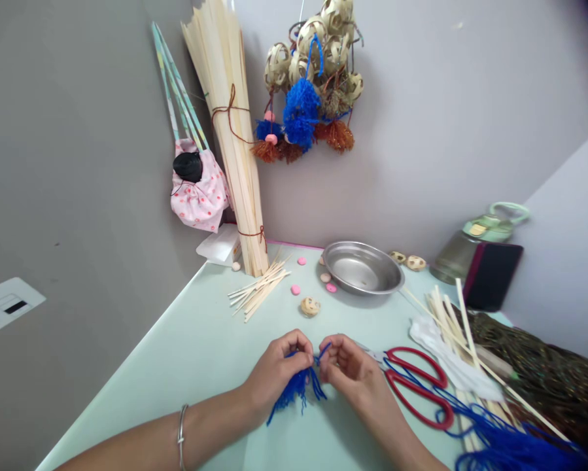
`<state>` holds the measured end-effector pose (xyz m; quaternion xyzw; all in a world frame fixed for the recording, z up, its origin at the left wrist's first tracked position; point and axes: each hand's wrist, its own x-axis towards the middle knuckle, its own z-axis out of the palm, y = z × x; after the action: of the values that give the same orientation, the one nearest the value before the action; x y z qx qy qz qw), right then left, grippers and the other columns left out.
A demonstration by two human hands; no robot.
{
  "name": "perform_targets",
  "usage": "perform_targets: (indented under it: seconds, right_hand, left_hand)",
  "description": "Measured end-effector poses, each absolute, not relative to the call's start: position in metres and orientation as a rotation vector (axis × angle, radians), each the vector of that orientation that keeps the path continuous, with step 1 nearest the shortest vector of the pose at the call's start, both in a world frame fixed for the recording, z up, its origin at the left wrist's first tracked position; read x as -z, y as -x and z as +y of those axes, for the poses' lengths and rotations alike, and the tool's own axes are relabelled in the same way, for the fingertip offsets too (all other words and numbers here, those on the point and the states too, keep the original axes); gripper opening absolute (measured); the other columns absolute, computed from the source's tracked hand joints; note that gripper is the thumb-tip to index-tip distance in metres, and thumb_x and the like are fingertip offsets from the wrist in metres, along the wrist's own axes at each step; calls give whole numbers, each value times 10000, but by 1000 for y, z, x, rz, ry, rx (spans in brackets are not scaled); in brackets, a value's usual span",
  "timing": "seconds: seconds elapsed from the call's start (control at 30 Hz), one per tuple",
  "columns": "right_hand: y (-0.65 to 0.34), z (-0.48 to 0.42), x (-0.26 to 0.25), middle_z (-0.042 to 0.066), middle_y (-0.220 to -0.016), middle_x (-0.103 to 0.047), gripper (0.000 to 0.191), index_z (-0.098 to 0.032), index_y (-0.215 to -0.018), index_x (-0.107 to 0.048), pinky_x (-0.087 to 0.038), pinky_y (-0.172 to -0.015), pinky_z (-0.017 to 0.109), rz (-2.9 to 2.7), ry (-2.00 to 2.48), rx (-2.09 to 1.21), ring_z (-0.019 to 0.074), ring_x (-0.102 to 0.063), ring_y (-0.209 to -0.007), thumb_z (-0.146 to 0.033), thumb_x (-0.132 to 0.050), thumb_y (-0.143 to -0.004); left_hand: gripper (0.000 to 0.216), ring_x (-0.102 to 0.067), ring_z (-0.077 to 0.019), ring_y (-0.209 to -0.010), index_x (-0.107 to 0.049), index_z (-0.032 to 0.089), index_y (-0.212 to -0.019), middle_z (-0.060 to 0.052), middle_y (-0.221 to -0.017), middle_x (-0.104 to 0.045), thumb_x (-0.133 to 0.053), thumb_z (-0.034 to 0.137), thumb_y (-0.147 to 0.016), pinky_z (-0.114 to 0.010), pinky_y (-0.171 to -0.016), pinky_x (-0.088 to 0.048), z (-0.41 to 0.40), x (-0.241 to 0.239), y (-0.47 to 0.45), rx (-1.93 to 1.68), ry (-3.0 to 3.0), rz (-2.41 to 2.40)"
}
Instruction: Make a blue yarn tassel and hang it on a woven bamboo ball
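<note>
Near the front of the pale table, my left hand [273,369] pinches a blue yarn tassel [294,387] between thumb and fingers. Its loose strands hang down below the hand. Close beside it, my right hand [356,374] has its fingers curled and pinched on a blue yarn end [325,350] at the top of the tassel. The fingers partly hide where the yarn is gathered. Red-handled scissors [416,386] lie just right of my right hand, with blue yarn strands across them. A heap of loose blue yarn [514,438] lies at the lower right.
Behind the hands are a small woven ball [310,306], pink beads [295,289], thin sticks [259,291] and a metal bowl [362,267]. At right are a phone [492,276], a bottle [455,255], a white cloth [450,353] and dark yarn [534,353]. Tall strips [239,144] lean on the wall.
</note>
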<state>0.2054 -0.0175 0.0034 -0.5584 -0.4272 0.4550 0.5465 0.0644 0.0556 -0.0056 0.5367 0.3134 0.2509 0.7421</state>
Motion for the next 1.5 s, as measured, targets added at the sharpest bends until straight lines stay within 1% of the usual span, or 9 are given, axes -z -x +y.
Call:
perform_targets:
  seconds: [0.23,0.43,0.57,0.67,0.87,0.97,1.1,1.37,1.5]
  right_hand:
    - [-205,-18,-10,-25,-538,-554,267,-171,-767,-572,-384,-558,263,-1058,1402,-1183,133,-490,-525,-429,-640,-779]
    - [-208,-18,-5,-36,-518,-547,180,-177,-728,-549,-374,-559,254,-1008,1444,-1194,123,-474,-513,-336,-628,-754]
    - [-207,-20,-5,-34,-570,-559,240,-177,-800,-557,-387,-579,254,-1049,1363,-1199,129,-499,-556,-405,-632,-815]
    - [-207,-20,-6,-25,-582,-559,287,-171,-752,-555,-383,-582,254,-1062,1346,-1205,125,-497,-562,-437,-630,-830]
    - [-208,-18,-6,-28,-533,-565,209,-173,-711,-559,-373,-553,248,-1007,1381,-1239,120,-485,-513,-347,-665,-760]
    - [-208,-18,-3,-43,-507,-545,135,-183,-691,-543,-349,-533,239,-1011,1420,-1219,113,-463,-485,-280,-622,-742]
    - [-209,-18,1,-53,-501,-521,73,-191,-684,-531,-334,-529,235,-1020,1433,-1211,112,-458,-482,-233,-569,-730]
    - [-209,-17,-7,-51,-500,-509,108,-181,-691,-528,-329,-537,244,-973,1442,-1167,110,-436,-493,-275,-576,-714]
    - [-207,-19,-6,-58,-506,-494,58,-184,-686,-515,-309,-526,232,-991,1446,-1184,102,-420,-495,-222,-558,-682]
  left_hand:
    - [92,-507,-105,-590,-530,169,-757,17,-646,-541,-598,232,-761,-224,-613,-393,53,3,-64,-548,-1153,609]
    - [108,-438,-86,-598,-535,173,-736,37,-659,-471,-613,245,-751,-204,-585,-341,56,2,-64,-583,-1119,691]
    - [94,-500,-111,-643,-544,177,-755,20,-678,-526,-608,245,-757,-227,-649,-385,55,2,-64,-567,-1200,651]
    - [95,-514,-120,-666,-557,172,-756,5,-680,-564,-620,243,-756,-232,-679,-392,54,3,-64,-547,-1247,658]
    - [128,-470,-88,-604,-542,175,-771,26,-668,-521,-626,271,-777,-202,-612,-364,55,5,-64,-564,-1116,688]
    - [166,-393,-63,-543,-520,179,-772,46,-657,-470,-638,295,-776,-185,-549,-322,55,3,-65,-554,-1039,691]
    - [182,-385,-58,-541,-501,184,-809,36,-716,-501,-615,326,-807,-184,-528,-316,53,2,-64,-554,-990,635]
    - [235,-496,-100,-734,-573,170,-826,8,-771,-551,-710,351,-765,-198,-689,-376,56,2,-62,-514,-1216,625]
    - [198,-441,-80,-650,-566,164,-774,23,-710,-502,-676,327,-800,-191,-619,-342,55,1,-62,-520,-1164,630]
